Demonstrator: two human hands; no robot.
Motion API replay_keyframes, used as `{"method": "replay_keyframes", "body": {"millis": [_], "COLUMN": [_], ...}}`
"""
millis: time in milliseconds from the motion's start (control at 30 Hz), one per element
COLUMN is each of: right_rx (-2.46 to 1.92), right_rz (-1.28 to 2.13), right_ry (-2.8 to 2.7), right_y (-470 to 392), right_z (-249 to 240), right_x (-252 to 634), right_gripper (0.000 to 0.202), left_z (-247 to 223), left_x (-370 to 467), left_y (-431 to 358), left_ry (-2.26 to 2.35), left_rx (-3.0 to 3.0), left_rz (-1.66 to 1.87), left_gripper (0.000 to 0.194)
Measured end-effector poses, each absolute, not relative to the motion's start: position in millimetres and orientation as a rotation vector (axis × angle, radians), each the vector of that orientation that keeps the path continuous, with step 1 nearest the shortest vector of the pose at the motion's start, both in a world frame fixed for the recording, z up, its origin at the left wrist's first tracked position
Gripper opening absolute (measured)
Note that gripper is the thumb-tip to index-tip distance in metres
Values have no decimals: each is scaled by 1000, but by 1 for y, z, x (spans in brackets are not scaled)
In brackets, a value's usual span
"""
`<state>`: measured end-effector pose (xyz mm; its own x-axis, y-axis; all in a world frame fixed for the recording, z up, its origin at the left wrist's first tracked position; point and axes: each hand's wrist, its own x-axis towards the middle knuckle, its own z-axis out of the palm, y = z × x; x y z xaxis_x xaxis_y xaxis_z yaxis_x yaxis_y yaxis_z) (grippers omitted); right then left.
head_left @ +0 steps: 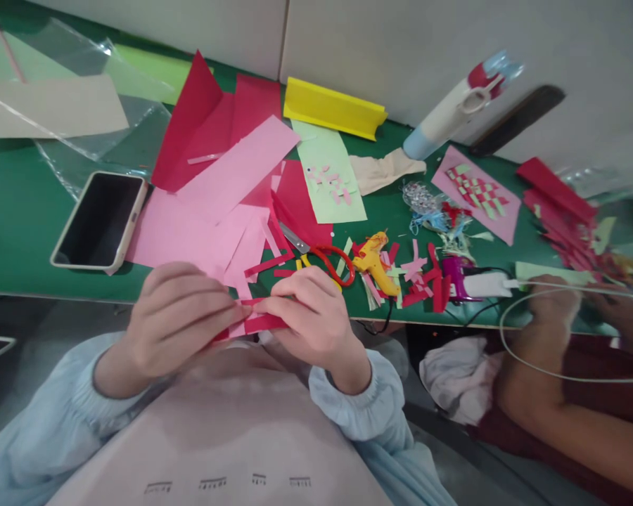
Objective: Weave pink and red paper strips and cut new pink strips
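Both hands meet in front of my body, just off the table's front edge. My left hand (182,320) pinches red and pink paper strips (264,322) from the left side. From the right, my right hand (314,313) grips the same strips, fingertips close to the left ones. Part of the strips is hidden behind the fingers. Just beyond my hands lie pink paper sheets (174,228), scissors (335,263) with red-orange handles, and loose red strips (268,264). A yellow glue gun (377,263) rests right of the scissors among paper scraps.
A phone (100,221) lies left on the green table (10,211). Behind are red card (190,126), a folded yellow sheet (332,109) and a white-and-blue bottle (456,112). A woven paper piece (477,193) lies right. A co-worker's arm (538,365) and a white cable (506,344) are at right.
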<state>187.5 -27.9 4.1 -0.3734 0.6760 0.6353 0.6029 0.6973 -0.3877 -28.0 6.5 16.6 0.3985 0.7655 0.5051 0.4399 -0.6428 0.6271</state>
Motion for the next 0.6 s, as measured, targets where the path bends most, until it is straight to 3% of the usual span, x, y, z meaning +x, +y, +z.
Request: {"method": "replay_keyframes", "body": {"millis": [100,200,367,600], "right_rx": [-1126,-1233,-1383,-1361], "right_rz": [454,758,1176,1529], "right_ry": [-1995,-1880,-1615,-1383], "right_y": [-26,-23,-17,0], "right_z": [7,10,10,-2], "right_x": [188,188,188,186], "right_gripper": [10,11,20,32], "left_z": [11,8,1,-7], "left_x": [-22,-16,-14,-14], "left_y": [5,5,9,15], "left_ry": [912,1117,1236,1247], "left_rx": [2241,1770,1171,1009], "left_rz": [1192,973,667,624], "left_gripper": [15,5,19,24]}}
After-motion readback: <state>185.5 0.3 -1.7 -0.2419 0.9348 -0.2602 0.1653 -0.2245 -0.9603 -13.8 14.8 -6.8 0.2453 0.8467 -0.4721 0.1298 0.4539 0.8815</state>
